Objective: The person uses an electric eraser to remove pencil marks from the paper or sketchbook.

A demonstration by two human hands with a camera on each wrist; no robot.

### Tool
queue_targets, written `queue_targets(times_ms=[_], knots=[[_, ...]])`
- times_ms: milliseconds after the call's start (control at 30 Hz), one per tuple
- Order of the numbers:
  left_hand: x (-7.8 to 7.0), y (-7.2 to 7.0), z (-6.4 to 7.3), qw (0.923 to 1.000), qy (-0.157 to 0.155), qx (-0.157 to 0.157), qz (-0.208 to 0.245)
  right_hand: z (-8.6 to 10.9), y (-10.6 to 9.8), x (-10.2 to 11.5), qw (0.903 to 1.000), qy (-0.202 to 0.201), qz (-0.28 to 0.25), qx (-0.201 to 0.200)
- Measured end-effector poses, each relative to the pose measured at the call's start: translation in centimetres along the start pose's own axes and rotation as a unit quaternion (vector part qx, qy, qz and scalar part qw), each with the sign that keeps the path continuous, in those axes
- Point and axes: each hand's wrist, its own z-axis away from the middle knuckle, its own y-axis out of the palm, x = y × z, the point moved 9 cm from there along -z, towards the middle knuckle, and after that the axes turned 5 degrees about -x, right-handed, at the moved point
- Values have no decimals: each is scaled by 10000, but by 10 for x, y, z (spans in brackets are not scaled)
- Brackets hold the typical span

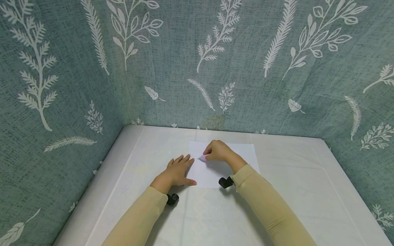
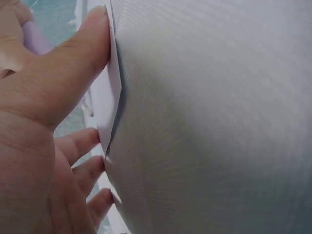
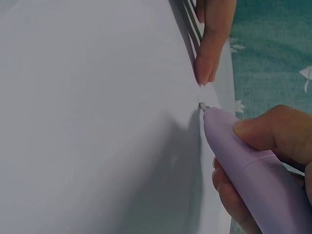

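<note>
A blank white sheet of paper [image 1: 209, 176] lies on the covered table. My left hand [image 1: 176, 171] is spread at its left side, the thumb [image 2: 83, 56] on the paper near its front left corner. The paper's edge lifts slightly by that thumb. In my right hand [image 1: 219, 151] I grip a thick lavender pen [image 3: 251, 161] with a small metal tip [image 3: 204, 106]. Its tip points left and meets the sheet near the left edge, close to the left fingertips. No clear mark shows on the paper.
A white cloth [image 1: 295, 181] covers the table. Green-blue fabric [image 1: 178, 61] with white leaf patterns hangs along the back and both sides. Small black devices, one of them [image 1: 226, 182] by the right sleeve, sit under the wrists.
</note>
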Motion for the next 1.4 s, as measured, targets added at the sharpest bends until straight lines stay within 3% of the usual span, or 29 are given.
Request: queue_targets(times_ms=[800, 1067, 1400], knots=[[0, 0, 0, 9999, -56, 54, -93, -1, 4, 5, 9998, -152, 34, 129], [0, 1, 0, 10000, -30, 20, -61, -2, 3, 1, 10000, 17, 17, 38], [-2, -1, 1, 10000, -11, 10, -6, 0, 2, 4, 10000, -49, 40, 34]])
